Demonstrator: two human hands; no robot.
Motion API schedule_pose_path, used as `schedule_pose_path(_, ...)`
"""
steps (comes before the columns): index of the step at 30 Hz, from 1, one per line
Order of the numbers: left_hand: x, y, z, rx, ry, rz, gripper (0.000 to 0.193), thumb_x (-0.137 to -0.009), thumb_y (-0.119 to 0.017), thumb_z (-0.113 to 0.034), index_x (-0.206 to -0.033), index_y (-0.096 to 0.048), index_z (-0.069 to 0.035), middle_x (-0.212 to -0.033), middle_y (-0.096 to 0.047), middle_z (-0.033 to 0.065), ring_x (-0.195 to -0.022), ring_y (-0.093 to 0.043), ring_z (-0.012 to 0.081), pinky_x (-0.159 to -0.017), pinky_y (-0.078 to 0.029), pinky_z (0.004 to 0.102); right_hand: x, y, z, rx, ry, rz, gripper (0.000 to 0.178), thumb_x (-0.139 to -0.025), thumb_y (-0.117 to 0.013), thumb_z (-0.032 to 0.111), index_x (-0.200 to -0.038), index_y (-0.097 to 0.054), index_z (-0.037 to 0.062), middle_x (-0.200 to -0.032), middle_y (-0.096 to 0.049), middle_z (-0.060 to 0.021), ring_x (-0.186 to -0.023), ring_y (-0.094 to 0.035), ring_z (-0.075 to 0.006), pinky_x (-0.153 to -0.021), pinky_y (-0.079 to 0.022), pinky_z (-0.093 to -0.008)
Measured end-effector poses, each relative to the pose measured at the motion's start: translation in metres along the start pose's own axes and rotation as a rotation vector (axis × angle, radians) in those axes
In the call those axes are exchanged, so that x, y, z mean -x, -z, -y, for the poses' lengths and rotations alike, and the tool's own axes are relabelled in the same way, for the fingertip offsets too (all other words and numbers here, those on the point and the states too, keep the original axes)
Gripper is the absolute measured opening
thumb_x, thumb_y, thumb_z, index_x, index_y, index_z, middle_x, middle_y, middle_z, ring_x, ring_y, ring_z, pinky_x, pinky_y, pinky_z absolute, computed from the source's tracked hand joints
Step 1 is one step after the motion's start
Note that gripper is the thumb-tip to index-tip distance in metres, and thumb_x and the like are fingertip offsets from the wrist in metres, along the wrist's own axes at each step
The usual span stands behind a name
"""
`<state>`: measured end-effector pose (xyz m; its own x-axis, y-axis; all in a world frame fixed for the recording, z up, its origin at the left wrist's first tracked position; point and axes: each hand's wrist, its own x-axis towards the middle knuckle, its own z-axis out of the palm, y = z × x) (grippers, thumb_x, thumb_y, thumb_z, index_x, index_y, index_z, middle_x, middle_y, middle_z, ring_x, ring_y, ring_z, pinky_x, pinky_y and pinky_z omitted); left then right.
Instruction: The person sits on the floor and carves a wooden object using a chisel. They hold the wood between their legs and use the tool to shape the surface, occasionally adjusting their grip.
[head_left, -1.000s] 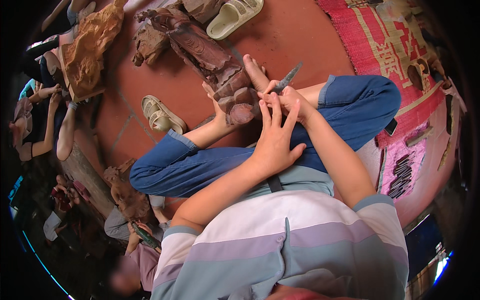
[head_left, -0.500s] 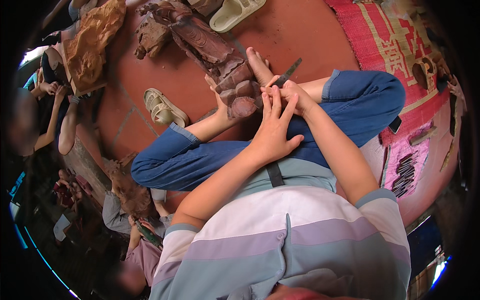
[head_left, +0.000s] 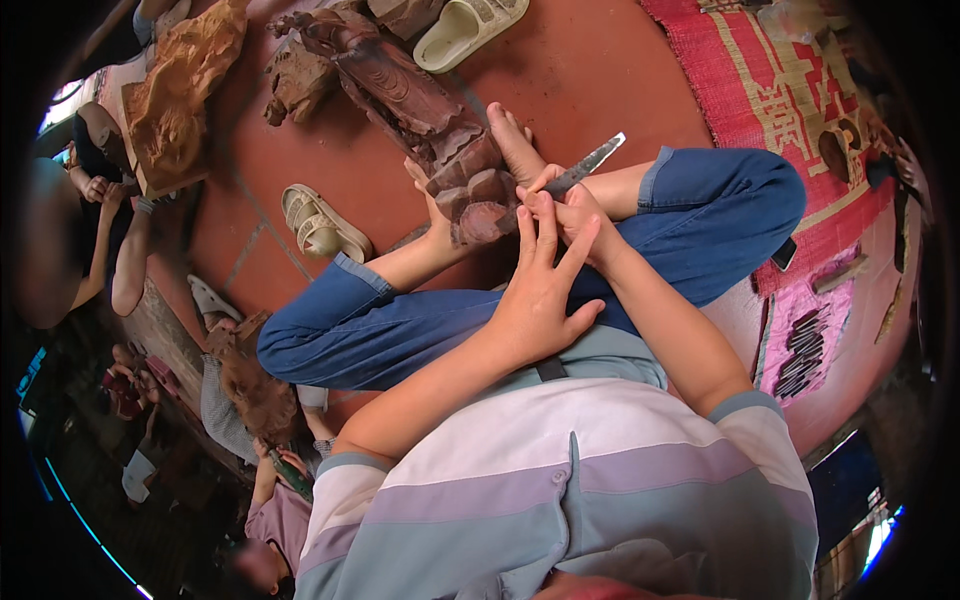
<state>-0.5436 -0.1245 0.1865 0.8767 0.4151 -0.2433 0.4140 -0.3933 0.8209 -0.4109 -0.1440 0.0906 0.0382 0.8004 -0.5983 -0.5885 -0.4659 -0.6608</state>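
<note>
Right fingers (head_left: 577,212) hold one blade (head_left: 588,163); two sandals (head_left: 322,224) flank one carving (head_left: 420,120).

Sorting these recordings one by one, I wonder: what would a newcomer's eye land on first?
Probably the dark carved figure at upper centre, beyond the spread left hand. Next, the grey blade-like tool angling up from the right hand, then the red patterned mat at upper right.

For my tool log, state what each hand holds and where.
The right hand holds a dark grey blade by its near end, tip free. The left hand has fingers stretched toward that grip; whether it holds anything cannot be told.
</note>
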Motion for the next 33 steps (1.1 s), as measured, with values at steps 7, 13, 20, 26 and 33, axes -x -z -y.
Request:
schedule_pose_path(7, -0.023, 0.002, 0.020, 0.164, 0.145, 0.029, 0.091, -0.074, -0.073, -0.014, -0.148, -0.019, -0.015, -0.150, 0.007, 0.0305, -0.136, 0.005, 0.0537, -0.111, -0.019, 0.0504, -0.015, -0.001, 0.016, 0.032, 0.073, 0.080, 0.035, -0.082, -0.060, 0.015, -0.113, -0.051, 0.0019, -0.150, -0.026, -0.0112, -0.136, -0.025, -0.0172, -0.104, -0.031, -0.0302)
schedule_pose_path(13, -0.017, -0.006, 0.018, 0.055, 0.091, -0.006, 0.089, -0.077, -0.072, -0.016, -0.148, -0.019, -0.013, -0.149, 0.012, 0.0308, -0.135, 0.010, 0.0539, -0.111, -0.013, 0.0536, -0.033, 0.022, 0.005, 0.030, -0.100, 0.121, 0.023, -0.079, -0.068, 0.015, -0.093, -0.061, -0.0016, -0.136, -0.044, -0.0120, -0.121, -0.044, -0.0173, -0.096, -0.041, -0.0325)
schedule_pose_path(20, -0.017, 0.001, 0.010, 0.090, 0.116, -0.039, 0.090, -0.079, -0.069, -0.015, -0.149, -0.012, -0.012, -0.150, 0.010, 0.0303, -0.137, 0.010, 0.0499, -0.111, -0.014, 0.0507, -0.033, 0.012, 0.029, 0.186, -0.005, 0.213, 0.025, -0.076, -0.073, 0.018, -0.091, -0.059, 0.0033, -0.114, -0.054, -0.0082, -0.106, -0.049, -0.0163, -0.089, -0.043, -0.0298)
schedule_pose_path(26, -0.027, -0.007, 0.026, 0.180, 0.160, -0.092, 0.095, -0.079, -0.069, -0.014, -0.149, -0.005, -0.010, -0.149, 0.013, 0.0298, -0.137, 0.013, 0.0489, -0.112, -0.009, 0.0515, -0.053, 0.018, 0.025, 0.280, 0.040, 0.202, 0.025, -0.071, -0.075, 0.019, -0.086, -0.066, 0.0021, -0.150, -0.025, -0.0191, -0.143, -0.014, -0.0261, -0.112, -0.020, -0.0371)
schedule_pose_path(33, -0.027, -0.004, 0.029, 0.120, 0.118, -0.145, 0.098, -0.078, -0.070, -0.013, -0.149, -0.002, -0.009, -0.149, 0.016, 0.0299, -0.136, 0.017, 0.0492, -0.111, -0.007, 0.0531, -0.069, 0.014, 0.026, 0.295, 0.049, 0.283, 0.024, -0.071, -0.074, 0.016, -0.092, -0.066, 0.0058, -0.150, -0.028, -0.0170, -0.144, -0.008, -0.0236, -0.112, -0.016, -0.0382)
